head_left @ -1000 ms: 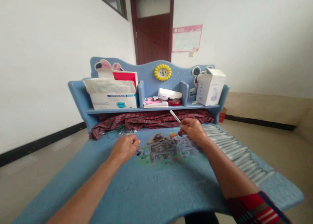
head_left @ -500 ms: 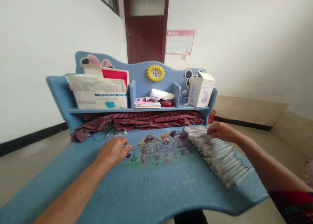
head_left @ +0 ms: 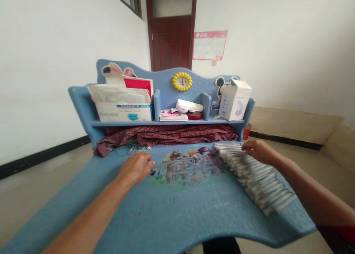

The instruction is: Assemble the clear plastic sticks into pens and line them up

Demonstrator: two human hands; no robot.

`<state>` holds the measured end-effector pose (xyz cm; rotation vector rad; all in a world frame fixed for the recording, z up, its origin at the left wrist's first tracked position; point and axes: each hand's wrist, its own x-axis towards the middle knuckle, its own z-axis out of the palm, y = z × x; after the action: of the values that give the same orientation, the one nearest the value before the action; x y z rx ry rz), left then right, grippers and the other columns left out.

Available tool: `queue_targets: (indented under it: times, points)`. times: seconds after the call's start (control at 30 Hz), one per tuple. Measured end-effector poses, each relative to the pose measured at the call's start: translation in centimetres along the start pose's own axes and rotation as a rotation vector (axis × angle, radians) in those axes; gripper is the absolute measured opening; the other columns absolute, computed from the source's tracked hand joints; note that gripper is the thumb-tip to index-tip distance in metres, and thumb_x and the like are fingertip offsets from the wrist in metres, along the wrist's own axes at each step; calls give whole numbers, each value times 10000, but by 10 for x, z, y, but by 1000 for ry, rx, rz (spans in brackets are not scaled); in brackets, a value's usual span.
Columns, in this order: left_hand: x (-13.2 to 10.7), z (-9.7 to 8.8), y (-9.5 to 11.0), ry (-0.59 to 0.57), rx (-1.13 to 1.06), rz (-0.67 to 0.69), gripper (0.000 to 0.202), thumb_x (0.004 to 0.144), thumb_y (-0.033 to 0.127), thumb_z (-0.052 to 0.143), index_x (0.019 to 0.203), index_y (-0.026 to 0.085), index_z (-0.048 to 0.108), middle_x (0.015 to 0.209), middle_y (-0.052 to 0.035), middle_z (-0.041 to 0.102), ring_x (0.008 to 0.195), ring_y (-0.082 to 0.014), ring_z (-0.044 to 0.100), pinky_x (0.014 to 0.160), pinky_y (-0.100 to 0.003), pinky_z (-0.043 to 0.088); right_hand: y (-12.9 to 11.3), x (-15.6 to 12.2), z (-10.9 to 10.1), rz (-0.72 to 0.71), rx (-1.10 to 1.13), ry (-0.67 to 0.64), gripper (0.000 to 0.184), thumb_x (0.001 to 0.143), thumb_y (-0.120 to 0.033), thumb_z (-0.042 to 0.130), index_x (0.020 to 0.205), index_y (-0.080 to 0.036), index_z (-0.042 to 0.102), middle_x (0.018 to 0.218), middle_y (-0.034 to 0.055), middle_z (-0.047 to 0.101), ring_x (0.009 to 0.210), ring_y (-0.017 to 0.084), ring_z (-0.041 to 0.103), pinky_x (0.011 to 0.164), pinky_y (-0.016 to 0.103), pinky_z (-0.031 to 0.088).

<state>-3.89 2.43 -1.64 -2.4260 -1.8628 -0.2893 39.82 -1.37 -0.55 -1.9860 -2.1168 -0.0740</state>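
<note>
My left hand [head_left: 137,169] hovers at or on the desk's left middle with its fingers curled and thumb against them. Whatever it may pinch is hidden; a dark spot shows by its fingertips. My right hand [head_left: 259,151] is over the far end of a slanting row of slim whitish-grey tubes [head_left: 252,176], thumb and fingers drawn together. Whether a tube is between those fingers I cannot make out. The tubes lie side by side on the blue desk [head_left: 177,213], blurred at the near end. A cartoon picture [head_left: 191,165] covers the desk between both hands.
Red checked cloth [head_left: 172,134] lies under the shelf, with thin greenish strings [head_left: 131,147] near its left end. On the shelf stand a mask box [head_left: 123,111], papers [head_left: 173,117], a red round tin [head_left: 195,115] and a white box [head_left: 235,100]. The desk's front edge curves inward.
The whole view has shifted, so things appear farther right. Both hands keep nearly the same place over the desk and the same curled shape.
</note>
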Motion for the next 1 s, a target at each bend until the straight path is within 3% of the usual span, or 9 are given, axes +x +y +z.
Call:
queue_targets:
  times: [0.17, 0.33, 0.47, 0.57, 0.67, 0.83, 1.0]
  points:
    - [-3, 0, 2, 0, 25, -19, 230, 764, 335, 442, 698, 196, 613, 740, -66, 650, 735, -211, 589, 591, -268, 335, -29, -1, -5, -95, 21, 108, 221, 759, -220, 470, 786, -196, 687, 810, 50, 689, 737, 168, 608, 692, 236, 425]
    - [-5, -1, -1, -19, 2, -23, 207, 756, 310, 462, 678, 193, 614, 701, -47, 643, 690, -177, 581, 579, -246, 338, -99, 1, -4, -328, 138, 59, 237, 766, -219, 442, 764, -182, 676, 741, 43, 677, 687, 149, 599, 641, 213, 409]
    - [-6, -3, -9, -10, -10, -33, 197, 752, 302, 465, 696, 195, 621, 671, -35, 634, 664, -163, 573, 561, -230, 336, -159, 11, 15, -444, 171, -46, 216, 767, -208, 448, 766, -194, 664, 775, 27, 675, 728, 140, 598, 673, 208, 396]
    - [-7, -4, -14, -8, -8, -45, 192, 749, 294, 469, 706, 194, 628, 681, -41, 640, 682, -171, 579, 572, -234, 344, -195, 21, 34, -446, 103, -87, 207, 771, -210, 449, 767, -194, 655, 804, 36, 669, 763, 157, 599, 679, 222, 394]
    - [-8, -3, -17, -6, -2, -61, 189, 747, 276, 470, 706, 185, 630, 707, -57, 647, 702, -183, 585, 586, -244, 354, -224, 29, 51, -446, 30, -84, 228, 785, -209, 446, 897, -202, 645, 945, 62, 656, 872, 185, 588, 733, 249, 395]
    - [-8, 1, -22, 1, 12, -77, 181, 738, 245, 475, 682, 181, 635, 729, -77, 654, 736, -199, 595, 608, -257, 372, -250, 37, 72, -445, -101, -60, 249, 804, -208, 441, 957, -155, 630, 1020, 126, 614, 929, 233, 560, 754, 295, 409]
    - [-11, 3, -18, 5, 0, -10, 184, 740, 264, 484, 694, 179, 640, 722, -78, 648, 734, -209, 597, 625, -274, 397, -251, 40, 84, -472, -99, -42, 252, 813, -207, 423, 947, -156, 631, 997, 116, 615, 931, 231, 558, 784, 309, 401]
